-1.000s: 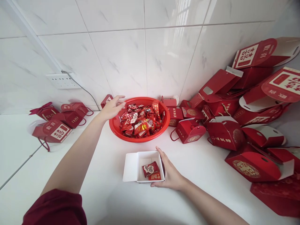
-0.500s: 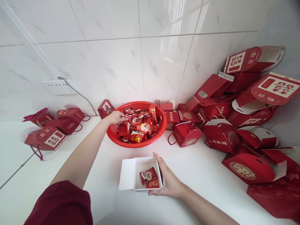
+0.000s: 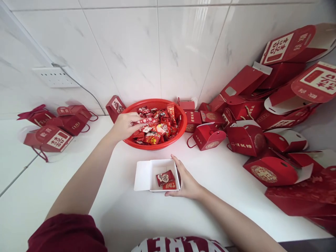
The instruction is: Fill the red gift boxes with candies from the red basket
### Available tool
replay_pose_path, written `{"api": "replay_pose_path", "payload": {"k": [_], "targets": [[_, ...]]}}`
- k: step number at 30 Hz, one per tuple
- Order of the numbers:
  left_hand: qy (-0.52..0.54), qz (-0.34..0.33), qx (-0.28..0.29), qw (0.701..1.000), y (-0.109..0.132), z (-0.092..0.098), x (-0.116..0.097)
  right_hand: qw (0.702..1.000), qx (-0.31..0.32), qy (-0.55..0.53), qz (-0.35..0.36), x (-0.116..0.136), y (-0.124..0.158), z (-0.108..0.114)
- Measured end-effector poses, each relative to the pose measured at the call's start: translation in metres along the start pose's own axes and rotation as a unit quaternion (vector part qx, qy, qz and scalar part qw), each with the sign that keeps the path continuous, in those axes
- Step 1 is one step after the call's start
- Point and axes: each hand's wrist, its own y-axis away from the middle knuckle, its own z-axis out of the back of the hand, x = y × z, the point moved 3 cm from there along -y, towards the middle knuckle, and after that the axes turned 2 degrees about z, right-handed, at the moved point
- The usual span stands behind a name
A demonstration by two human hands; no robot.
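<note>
My left hand (image 3: 127,125) is over the left rim of a red plastic basket (image 3: 153,146), its fingers pinched on a red-and-white wrapped candy (image 3: 148,121). Inside the basket lies a heap of wrapped candies (image 3: 154,134), mostly red. In front of it stands a small white box (image 3: 154,175), its flap (image 3: 142,175) folded out to the left. Two red packets (image 3: 165,178) lie on the box's floor. My right hand (image 3: 187,180) is wrapped round the right side of this box, thumb near the front and fingers toward the back.
Red gift boxes (image 3: 248,140) are piled along the right, some with lids up. Several more red boxes (image 3: 59,140) with cord handles stand at the left. A socket strip (image 3: 55,77) with a grey cable is on the tiled wall behind the white table (image 3: 126,213).
My left hand has lifted from the candies and come nearer, now with a red-and-white candy in its fingers. My right hand still holds the white box. The view has tilted down.
</note>
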Motion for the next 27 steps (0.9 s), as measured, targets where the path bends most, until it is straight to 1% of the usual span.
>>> {"api": "replay_pose_path", "payload": {"k": [2, 3, 5, 7, 8, 10, 12, 14, 16, 17, 18, 19, 20, 21, 22, 23, 24, 25, 27], "targets": [[0.032, -0.057, 0.027, 0.997, 0.018, -0.008, -0.029, 1.0, 0.001, 0.01, -0.004, -0.001, 0.001, 0.0], [0.039, -0.077, 0.053, 0.995, 0.028, -0.013, -0.042, 1.0, 0.001, 0.013, -0.002, -0.002, 0.001, 0.0], [0.028, -0.097, 0.105, 0.989, 0.047, -0.024, -0.063, 1.0, -0.003, 0.018, 0.006, -0.002, 0.001, 0.0], [-0.014, -0.09, 0.147, 0.985, 0.065, -0.035, -0.076, 1.0, -0.006, 0.02, 0.012, -0.002, 0.001, 0.0], [-0.038, -0.078, 0.157, 0.984, 0.073, -0.039, -0.08, 1.0, -0.007, 0.021, 0.013, -0.002, 0.001, 0.0], [-0.077, -0.04, 0.155, 0.984, 0.089, -0.042, -0.085, 1.0, -0.007, 0.023, 0.012, -0.002, 0.001, 0.0], [-0.088, 0.003, 0.135, 0.987, 0.104, -0.042, -0.086, 1.0, -0.006, 0.024, 0.01, -0.002, 0.001, 0.0], [-0.076, 0.06, 0.098, 0.991, 0.121, -0.041, -0.08, 1.0, -0.003, 0.026, 0.008, -0.002, 0.001, 0.0], [-0.058, 0.145, 0.043, 0.987, 0.14, -0.041, -0.067, 1.0, 0.0, 0.023, 0.008, -0.001, 0.001, 0.001], [-0.053, 0.195, 0.02, 0.979, 0.151, -0.044, -0.057, 1.0, 0.005, 0.018, 0.013, 0.001, 0.001, 0.003], [-0.052, 0.241, 0.012, 0.969, 0.161, -0.047, -0.047, 1.0, 0.014, 0.012, 0.018, 0.003, 0.002, 0.005], [-0.058, 0.28, 0.02, 0.958, 0.172, -0.052, -0.038, 0.999, 0.026, 0.003, 0.025, 0.006, 0.004, 0.008], [-0.066, 0.308, 0.043, 0.948, 0.182, -0.058, -0.029, 0.999, 0.037, -0.012, 0.032, 0.01, 0.006, 0.012], [-0.071, 0.322, 0.072, 0.941, 0.19, -0.064, -0.022, 0.998, 0.043, -0.033, 0.034, 0.012, 0.009, 0.017], [-0.069, 0.321, 0.096, 0.94, 0.198, -0.07, -0.018, 0.997, 0.036, -0.061, 0.029, 0.014, 0.013, 0.023], [-0.058, 0.309, 0.109, 0.943, 0.205, -0.075, -0.016, 0.995, 0.015, -0.093, 0.013, 0.014, 0.018, 0.029], [-0.037, 0.289, 0.109, 0.95, 0.21, -0.079, -0.016, 0.992, -0.019, -0.122, -0.009, 0.012, 0.023, 0.035], [-0.011, 0.266, 0.094, 0.959, 0.214, -0.082, -0.019, 0.988, -0.056, -0.142, -0.033, 0.009, 0.028, 0.041], [0.043, 0.223, 0.038, 0.973, 0.22, -0.086, -0.03, 0.981, -0.107, -0.145, -0.069, 0.001, 0.038, 0.046]]}}
